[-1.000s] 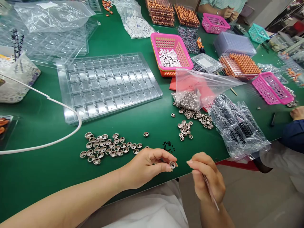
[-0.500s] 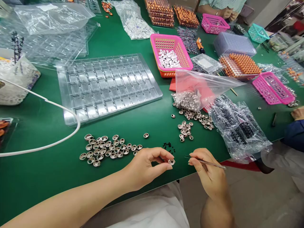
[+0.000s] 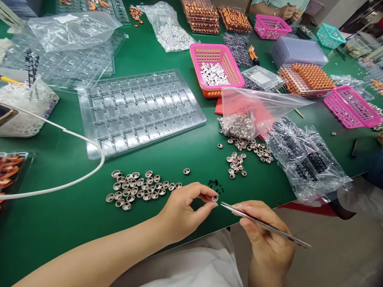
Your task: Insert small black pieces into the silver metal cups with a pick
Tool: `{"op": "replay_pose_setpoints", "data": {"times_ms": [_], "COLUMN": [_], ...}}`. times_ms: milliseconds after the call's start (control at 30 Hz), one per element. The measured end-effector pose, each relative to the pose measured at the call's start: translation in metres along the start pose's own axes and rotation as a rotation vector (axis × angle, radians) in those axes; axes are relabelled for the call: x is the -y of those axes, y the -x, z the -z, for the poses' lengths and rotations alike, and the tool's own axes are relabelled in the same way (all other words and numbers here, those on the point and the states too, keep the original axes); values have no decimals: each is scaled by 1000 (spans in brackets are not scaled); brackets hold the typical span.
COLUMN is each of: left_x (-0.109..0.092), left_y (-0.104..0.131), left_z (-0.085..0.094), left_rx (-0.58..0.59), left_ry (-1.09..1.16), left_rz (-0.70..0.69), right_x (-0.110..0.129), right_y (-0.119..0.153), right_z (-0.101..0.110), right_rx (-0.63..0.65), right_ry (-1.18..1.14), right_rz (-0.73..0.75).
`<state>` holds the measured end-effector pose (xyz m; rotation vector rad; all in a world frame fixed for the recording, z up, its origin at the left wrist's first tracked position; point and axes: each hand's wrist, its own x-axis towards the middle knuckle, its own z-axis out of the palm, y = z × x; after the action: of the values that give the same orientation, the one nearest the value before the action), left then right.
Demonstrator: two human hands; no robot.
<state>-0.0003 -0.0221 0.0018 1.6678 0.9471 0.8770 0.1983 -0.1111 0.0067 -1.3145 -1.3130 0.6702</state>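
Note:
Between the thumb and fingertips of my left hand [image 3: 188,211] is a small silvery ring-shaped part [image 3: 214,198]. My right hand [image 3: 266,233] is closed on metal tweezers [image 3: 265,226], whose tips point left and stop just short of that part. Beyond my fingers lies a scatter of tiny black pieces [image 3: 216,184]. A loose group of similar silvery parts [image 3: 140,187] covers the table to the left of my left hand, and a single one [image 3: 186,171] lies apart. A smaller pile of them [image 3: 236,163] sits behind the black pieces.
A clear compartment tray [image 3: 140,111] lies behind the silvery parts. A pink basket [image 3: 239,79] holds white oval pieces, beside a clear bag [image 3: 239,125] of silvery parts. A white cable [image 3: 80,177] curves in from the left. Another person's hands [image 3: 291,12] are at the far side.
The tweezers have swung round in my right hand, showing longer, with their tips closer to the silvery part. My left hand has tilted that part slightly. The view has shifted a little.

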Motion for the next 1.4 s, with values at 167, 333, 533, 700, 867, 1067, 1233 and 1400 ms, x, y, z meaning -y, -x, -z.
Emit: {"op": "replay_pose_setpoints", "data": {"times_ms": [167,333,533,700,867,1067,1233,1400], "left_x": [1,3,3,3,3,3,3,3], "left_y": [1,1,-1,-1,-2,-2,-1,-1], "left_z": [0,0,1,0,0,0,1,1], "left_rx": [-54,-87,-116,-115,-107,-109,-113,-124], "left_ry": [-75,-106,-145,-161,-193,-203,-223,-237], "left_rz": [-86,-196,-289,-321,-360,-371,-367,-364], "right_x": [0,-1,-2,-4,-4,1,4,3], "right_y": [3,3,5,5,3,-3,-7,-4], "right_z": [-13,-18,-21,-24,-29,-33,-35,-36], "right_rx": [5,-4,-7,-31,-50,-58,-68,-68], "right_ry": [68,113,94,111,116,137,142,130], "right_rz": [76,111,92,72,71,98,112,127]}}
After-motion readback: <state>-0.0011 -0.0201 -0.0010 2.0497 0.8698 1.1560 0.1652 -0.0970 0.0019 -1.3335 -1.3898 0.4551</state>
